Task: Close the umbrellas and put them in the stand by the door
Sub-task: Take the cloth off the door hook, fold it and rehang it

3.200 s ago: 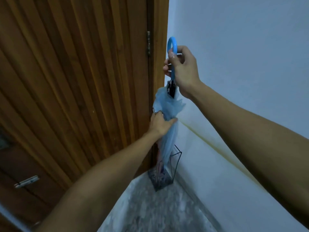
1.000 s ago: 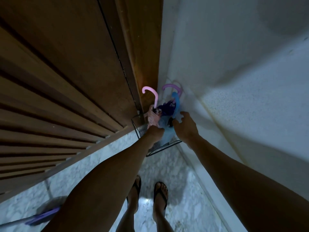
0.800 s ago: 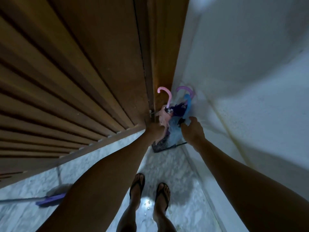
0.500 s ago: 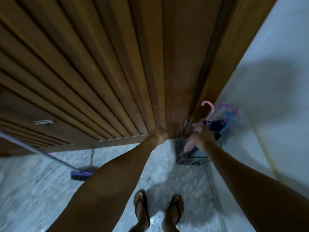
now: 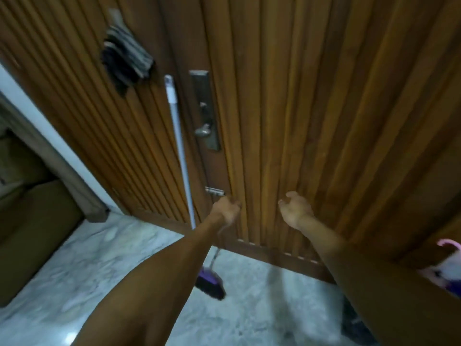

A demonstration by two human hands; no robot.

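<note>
Both my arms reach toward the slatted wooden door. My left hand has loosely curled fingers and holds nothing. My right hand is relaxed, fingers lightly bent, and holds nothing. At the far right edge, behind my right forearm, a pink umbrella shows its hooked handle and bunched pale fabric. The stand itself and the other umbrellas are out of view.
A broom with a grey pole and purple head leans on the door beside the metal handle plate. A dark cloth hangs on the door. Brown furniture stands left on the marble floor.
The view swung left from the corner to the door. My right hand let go of the umbrellas in the stand, and both hands now hang free before the door.
</note>
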